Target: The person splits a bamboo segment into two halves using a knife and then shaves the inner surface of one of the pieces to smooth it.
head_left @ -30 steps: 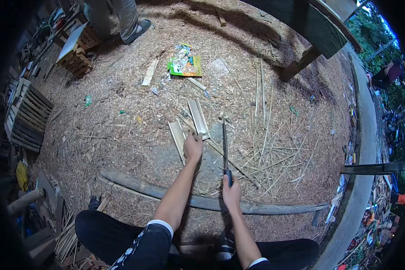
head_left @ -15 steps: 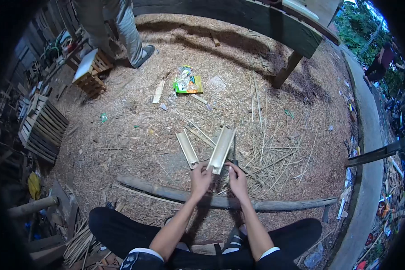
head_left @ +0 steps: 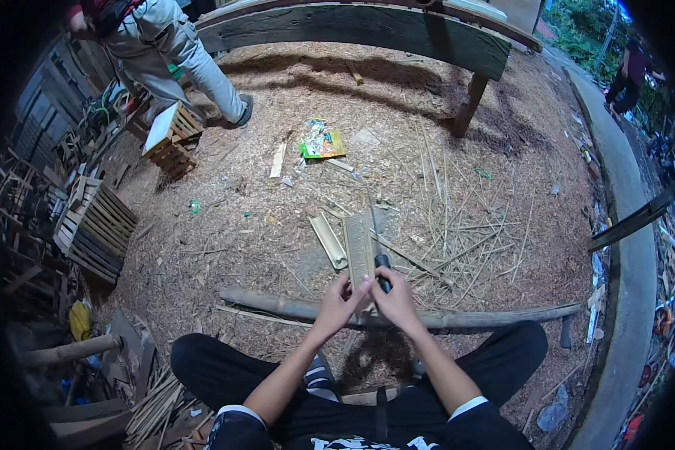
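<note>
Bamboo slat [head_left: 358, 251]: sticking up just beyond the long pole [head_left: 487, 319].
Left hand [head_left: 340, 296]: clasping the slat's lower end, right above the pole.
Right hand [head_left: 396, 301]: gripping the knife [head_left: 382, 264], holding it just beside the slat's right edge.

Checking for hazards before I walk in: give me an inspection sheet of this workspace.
Surface: ground covered in wood shavings.
Job's things: slat held by its near end, with the knife beside it. A pole lies across in front of the legs.
Clutter: second slat, thin strips, packet.
Hands: left hand grips the slat. Right hand grips the knife, blade pointing away.
Cables: nothing seen.
Surroundings: crates on the left and a bench beyond. One person stands far left, another person far right.
</note>
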`<state>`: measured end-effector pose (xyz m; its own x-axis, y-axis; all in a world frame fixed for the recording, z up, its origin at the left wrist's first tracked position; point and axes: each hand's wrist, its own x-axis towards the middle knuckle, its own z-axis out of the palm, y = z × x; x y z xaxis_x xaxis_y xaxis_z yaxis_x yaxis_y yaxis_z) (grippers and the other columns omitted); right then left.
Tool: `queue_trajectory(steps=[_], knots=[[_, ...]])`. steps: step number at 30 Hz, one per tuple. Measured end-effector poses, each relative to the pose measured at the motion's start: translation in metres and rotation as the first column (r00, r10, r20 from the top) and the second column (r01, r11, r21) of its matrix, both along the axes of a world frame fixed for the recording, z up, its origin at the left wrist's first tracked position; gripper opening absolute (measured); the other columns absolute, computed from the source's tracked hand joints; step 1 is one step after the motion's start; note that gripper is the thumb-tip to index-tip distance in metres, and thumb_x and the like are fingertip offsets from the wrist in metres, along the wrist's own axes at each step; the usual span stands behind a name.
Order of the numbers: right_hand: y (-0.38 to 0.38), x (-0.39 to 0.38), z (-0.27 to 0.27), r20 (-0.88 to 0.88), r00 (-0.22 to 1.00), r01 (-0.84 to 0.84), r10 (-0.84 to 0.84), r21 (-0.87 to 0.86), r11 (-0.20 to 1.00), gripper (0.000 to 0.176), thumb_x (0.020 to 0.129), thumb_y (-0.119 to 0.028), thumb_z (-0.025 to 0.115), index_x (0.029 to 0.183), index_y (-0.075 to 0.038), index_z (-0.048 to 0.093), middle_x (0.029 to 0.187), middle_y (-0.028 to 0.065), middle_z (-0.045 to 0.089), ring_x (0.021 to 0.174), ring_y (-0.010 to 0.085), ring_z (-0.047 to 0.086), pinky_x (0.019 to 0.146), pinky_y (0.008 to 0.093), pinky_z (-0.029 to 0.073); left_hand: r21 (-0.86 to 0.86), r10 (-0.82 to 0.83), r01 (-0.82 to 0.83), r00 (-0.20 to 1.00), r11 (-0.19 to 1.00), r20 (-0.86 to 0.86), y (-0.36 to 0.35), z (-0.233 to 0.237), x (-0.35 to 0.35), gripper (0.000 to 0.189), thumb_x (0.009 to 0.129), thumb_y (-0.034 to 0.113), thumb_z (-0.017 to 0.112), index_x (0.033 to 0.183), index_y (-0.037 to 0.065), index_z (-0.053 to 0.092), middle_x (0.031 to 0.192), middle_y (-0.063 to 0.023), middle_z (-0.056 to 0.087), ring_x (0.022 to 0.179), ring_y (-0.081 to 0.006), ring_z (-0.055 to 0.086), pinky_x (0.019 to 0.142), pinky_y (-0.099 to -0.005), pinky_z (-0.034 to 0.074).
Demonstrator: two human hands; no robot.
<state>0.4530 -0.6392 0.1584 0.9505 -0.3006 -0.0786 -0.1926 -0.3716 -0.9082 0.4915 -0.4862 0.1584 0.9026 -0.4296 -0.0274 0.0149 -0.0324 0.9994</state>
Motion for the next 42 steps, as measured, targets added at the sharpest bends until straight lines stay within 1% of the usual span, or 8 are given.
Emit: queue_trajectory(steps=[4,8,13,15,17,29,36,42], knots=[[0.013,-0.009,-0.003,0.095,0.995,-0.018,0.004,0.146,0.989,0.032,0.096,-0.031,0.066,0.102,0.001,0.065,0.09,0.0192,0.069,0.085,0.0242,0.068,0.079,0.0373,0.051,0.249,0.063,-0.087,0.993,0.965,0.103,0.004,0.008,-0.003,0.04,0.105,0.037,0.053,0.106,-0.001,0.065,0.067,-0.0144,0.063,0.063,-0.02,0.064,0.058,-0.04,0.047],[0.02,-0.016,0.003,0.049,0.999,0.005,-0.016,0.22,0.975,0.028,0.099,-0.028,0.063,0.099,0.001,0.064,0.082,0.0138,0.064,0.077,0.0175,0.058,0.075,0.0344,0.048,0.319,0.111,-0.162,0.979,0.934,0.173,0.003,0.01,-0.006,0.035,0.104,0.03,0.052,0.102,-0.003,0.065,0.07,-0.0239,0.063,0.062,-0.0359,0.064,0.06,-0.0453,0.048],[0.018,-0.02,0.017,-0.018,0.994,0.111,-0.112,0.352,0.929,0.027,0.101,-0.027,0.061,0.098,0.0,0.063,0.074,0.002,0.056,0.07,0.0117,0.048,0.067,0.0314,0.044,0.382,0.207,-0.375,0.887,0.845,0.414,0.013,-0.02,0.005,0.039,0.106,0.031,0.048,0.094,-0.004,0.061,0.072,-0.0223,0.063,0.067,-0.0328,0.069,0.061,-0.0465,0.05],[0.006,-0.031,0.046,-0.121,0.987,0.152,-0.109,0.439,0.886,0.027,0.102,-0.028,0.06,0.098,-0.001,0.063,0.075,-0.0005,0.056,0.07,0.0096,0.048,0.065,0.0302,0.043,0.34,0.52,-0.462,0.848,0.819,-0.1,0.059,-0.029,0.049,0.041,0.108,0.033,0.042,0.097,-0.003,0.058,0.076,-0.0182,0.065,0.068,-0.028,0.071,0.057,-0.0406,0.054],[-0.002,-0.038,0.041,-0.051,0.985,0.172,-0.164,0.352,0.92,0.028,0.102,-0.028,0.06,0.097,-0.001,0.063,0.074,-0.0007,0.054,0.07,0.0091,0.048,0.064,0.0296,0.042,0.025,0.538,-0.539,0.837,0.842,-0.099,0.082,0.001,0.066,0.039,0.11,0.034,0.038,0.106,-0.001,0.055,0.079,-0.0141,0.066,0.067,-0.023,0.071,0.055,-0.0331,0.057],[-0.017,-0.03,0.017,0.04,0.978,0.205,-0.204,-0.011,0.979,0.037,0.092,-0.034,0.075,0.11,-0.003,0.069,0.066,-0.001,0.052,0.062,0.0088,0.045,0.058,0.0293,0.039,-0.122,0.139,-0.198,0.916,0.973,-0.376,0.032,0.013,0.021,0.035,0.106,0.036,0.049,0.115,0.003,0.053,0.092,-0.0118,0.069,0.073,-0.0197,0.071,0.06,-0.0309,0.058],[-0.009,-0.032,0.017,-0.022,0.983,0.186,-0.185,0.052,0.981,0.031,0.091,-0.032,0.075,0.106,-0.006,0.068,0.077,0.0018,0.062,0.07,0.0089,0.054,0.064,0.0287,0.046,-0.113,0.114,-0.147,0.96,0.983,-0.256,0.023,0.02,0.007,0.037,0.094,0.02,0.072,0.121,0.001,0.053,0.094,-0.006,0.068,0.08,-0.0141,0.067,0.072,-0.0296,0.055],[-0.002,-0.031,0.014,0.068,0.988,0.13,-0.141,0.145,0.981,0.028,0.091,-0.028,0.075,0.106,-0.005,0.07,0.081,0.003,0.065,0.072,0.0095,0.056,0.07,0.0276,0.048,-0.041,0.141,-0.151,0.971,0.988,-0.194,0.019,0.002,0.005,0.04,0.095,0.018,0.071,0.126,0.002,0.05,0.087,-0.0034,0.065,0.065,-0.0101,0.062,0.057,-0.0262,0.052]])
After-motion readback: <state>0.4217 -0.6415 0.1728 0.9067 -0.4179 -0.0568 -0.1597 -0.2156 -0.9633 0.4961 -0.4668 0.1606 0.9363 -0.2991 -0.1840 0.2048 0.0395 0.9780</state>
